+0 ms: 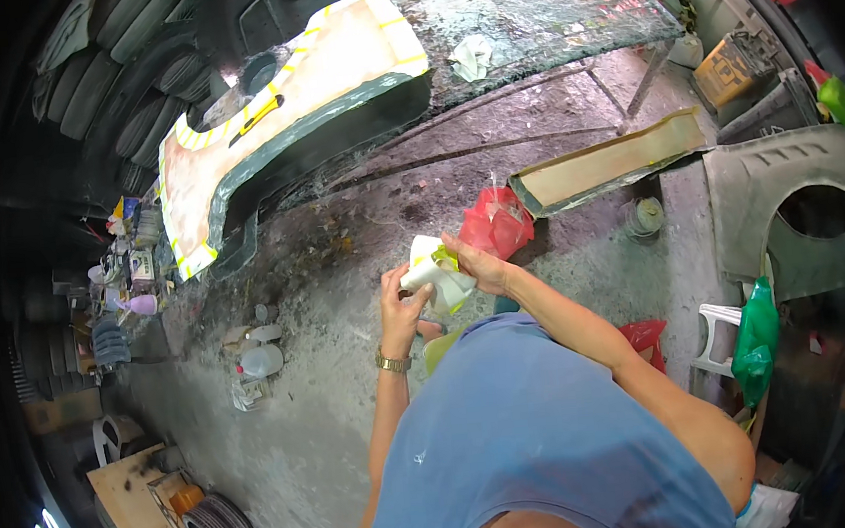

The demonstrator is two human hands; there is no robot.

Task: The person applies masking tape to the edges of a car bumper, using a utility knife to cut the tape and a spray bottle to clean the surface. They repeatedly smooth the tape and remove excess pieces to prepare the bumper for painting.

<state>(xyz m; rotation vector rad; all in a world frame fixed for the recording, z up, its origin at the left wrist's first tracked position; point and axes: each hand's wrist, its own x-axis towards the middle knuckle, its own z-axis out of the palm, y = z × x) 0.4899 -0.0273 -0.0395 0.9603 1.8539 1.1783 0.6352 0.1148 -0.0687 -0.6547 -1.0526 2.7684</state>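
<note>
In front of my torso, a crumpled wad of white paper with yellow tape strips [436,271] sits between my two hands. My left hand [401,310], with a watch on its wrist, pinches the wad's left side. From the other side my right hand [483,267] is closed around its edge, part of its fingers hidden by the paper. Beyond them, a large curved body panel [327,63] with yellow tape along its edges rests on a mesh-topped metal table [562,15]. A yellow utility knife [257,120] lies on the panel.
A red plastic bag [495,224] is close beyond my right hand, beside a long tray-like panel [613,162]. A grey fender [786,211] and a white stool [716,338] with a green bag [754,342] stand at right. Bottles [261,361] are on the floor at left.
</note>
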